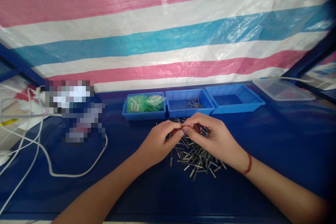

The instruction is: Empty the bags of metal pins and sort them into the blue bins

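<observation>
My left hand (163, 141) and my right hand (214, 139) meet at the fingertips, thumbs and forefingers pinched together. A thin bit of something shows between the fingertips, too small to make out. Right below them a loose pile of metal blind rivets (198, 157) lies on the blue table, and my hands hide part of it. Just behind the pile stands the middle blue bin (190, 111), with a few rivets (194, 103) on its floor.
The left blue bin (144, 115) holds green packets (147, 103). To the right is a third blue bin (231, 106), then a clear plastic lid (285, 89). White cables (78, 175) loop over the table's left side. A striped sheet (157, 49) hangs behind.
</observation>
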The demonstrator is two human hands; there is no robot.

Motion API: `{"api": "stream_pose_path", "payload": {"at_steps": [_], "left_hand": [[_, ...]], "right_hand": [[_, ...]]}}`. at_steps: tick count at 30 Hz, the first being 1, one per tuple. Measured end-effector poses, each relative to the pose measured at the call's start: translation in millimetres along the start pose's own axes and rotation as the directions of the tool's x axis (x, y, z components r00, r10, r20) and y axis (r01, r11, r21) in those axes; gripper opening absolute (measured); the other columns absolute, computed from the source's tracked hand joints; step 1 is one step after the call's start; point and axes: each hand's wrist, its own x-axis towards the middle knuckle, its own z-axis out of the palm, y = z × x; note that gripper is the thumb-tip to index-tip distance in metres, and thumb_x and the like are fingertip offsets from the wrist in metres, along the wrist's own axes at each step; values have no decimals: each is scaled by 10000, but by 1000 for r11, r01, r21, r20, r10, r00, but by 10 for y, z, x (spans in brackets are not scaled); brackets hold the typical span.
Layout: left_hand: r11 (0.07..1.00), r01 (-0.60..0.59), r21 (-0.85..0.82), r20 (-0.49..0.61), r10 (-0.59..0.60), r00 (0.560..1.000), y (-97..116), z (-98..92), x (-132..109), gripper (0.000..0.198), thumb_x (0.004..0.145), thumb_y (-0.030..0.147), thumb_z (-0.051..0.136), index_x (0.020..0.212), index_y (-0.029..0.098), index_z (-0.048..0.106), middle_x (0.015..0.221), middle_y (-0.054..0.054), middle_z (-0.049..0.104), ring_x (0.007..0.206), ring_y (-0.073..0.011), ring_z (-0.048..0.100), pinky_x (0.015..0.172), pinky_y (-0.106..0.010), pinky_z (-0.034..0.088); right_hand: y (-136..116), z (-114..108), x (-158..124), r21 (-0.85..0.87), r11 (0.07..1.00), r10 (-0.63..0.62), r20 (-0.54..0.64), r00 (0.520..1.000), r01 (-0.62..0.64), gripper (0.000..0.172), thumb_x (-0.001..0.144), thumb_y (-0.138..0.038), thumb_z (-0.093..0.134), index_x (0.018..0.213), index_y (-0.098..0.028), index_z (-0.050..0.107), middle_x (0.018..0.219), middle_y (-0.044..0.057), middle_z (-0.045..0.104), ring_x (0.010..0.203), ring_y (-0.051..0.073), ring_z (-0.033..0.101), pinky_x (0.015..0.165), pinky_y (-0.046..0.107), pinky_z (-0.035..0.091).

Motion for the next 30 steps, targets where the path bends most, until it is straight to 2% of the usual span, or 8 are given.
{"api": "stream_pose_path", "payload": {"at_steps": [6, 13, 18, 20, 25, 30], "left_hand": [[999, -13, 39, -84, 17, 996, -21, 3, -2, 172, 908, 293, 501, 939, 185, 632, 866, -33, 620, 794, -147, 573, 723, -251, 444], [998, -10, 65, -170, 21, 985, -18, -24, -21, 142, 903, 282, 511, 898, 179, 608, 848, -24, 611, 781, -135, 564, 735, -245, 439], [998, 17, 60, -192, -5, 981, -6, -23, -26, 184, 911, 319, 495, 874, 175, 604, 833, -24, 624, 764, -139, 565, 724, -254, 443], [998, 31, 50, -192, -20, 981, -4, -20, -27, 189, 907, 333, 503, 924, 174, 605, 849, -25, 630, 769, -140, 568, 721, -255, 443], [999, 46, 11, -180, -43, 983, 2, 2, -33, 266, 907, 326, 508, 1126, 182, 553, 867, -19, 631, 765, -134, 574, 693, -247, 444], [998, 29, 57, -95, -23, 995, 21, 14, -34, 223, 911, 298, 499, 1073, 180, 596, 844, -18, 626, 758, -132, 576, 708, -247, 440]], "right_hand": [[-3, -15, -8, -99, 990, -100, 11, 995, 101, 92, 842, -197, 564, 854, -221, 652, 763, 20, 639, 715, 157, 586, 673, 309, 447], [35, -15, 1, -192, 973, -128, 3, 992, 126, 104, 853, -193, 564, 886, -212, 661, 682, -1, 567, 648, 137, 547, 626, 286, 431], [60, -9, 1, -232, 945, -227, 39, 973, 230, 158, 895, -208, 507, 940, -202, 659, 764, 35, 621, 725, 155, 586, 656, 287, 474], [74, -18, 17, -245, 938, -241, 44, 969, 245, 173, 906, -220, 492, 945, -203, 660, 770, 39, 633, 721, 156, 594, 650, 285, 479], [206, -120, 111, -388, 902, -217, -31, 976, 189, 192, 916, -256, 480, 941, -195, 661, 756, 42, 628, 684, 163, 587, 643, 292, 462], [437, -265, 228, -655, 754, -206, -161, 965, 52, 221, 914, -284, 485, 933, -164, 670, 755, 58, 636, 675, 192, 584, 631, 315, 401]]}}
